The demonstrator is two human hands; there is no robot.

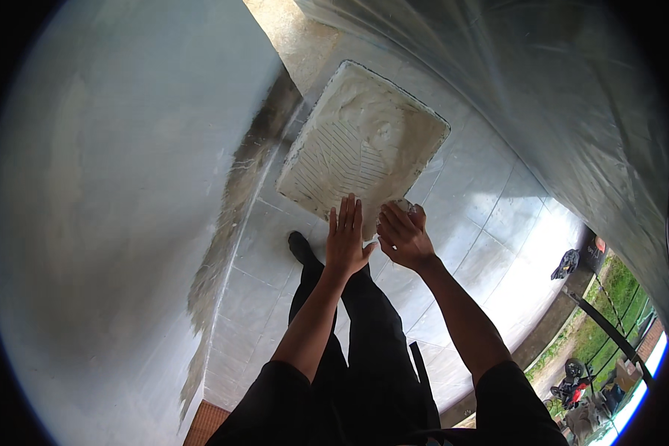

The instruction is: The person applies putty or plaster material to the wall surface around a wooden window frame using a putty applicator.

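A rectangular paint tray lies tilted on the tiled floor in front of me, with a ribbed ramp and a thick coat of off-white paste or paint across it. At its near edge, my left hand is stretched out palm down, fingers straight, holding nothing. My right hand is beside it at the tray's near right corner with its fingers bent in. A pale, smeared bit shows by these fingertips, but what they hold, if anything, is hidden.
On the left rises a wall coated pale grey, with a rough dark strip along its foot. Plastic sheeting hangs at the right. Grey tiles cover the floor. Grass and a motorcycle appear outside at lower right.
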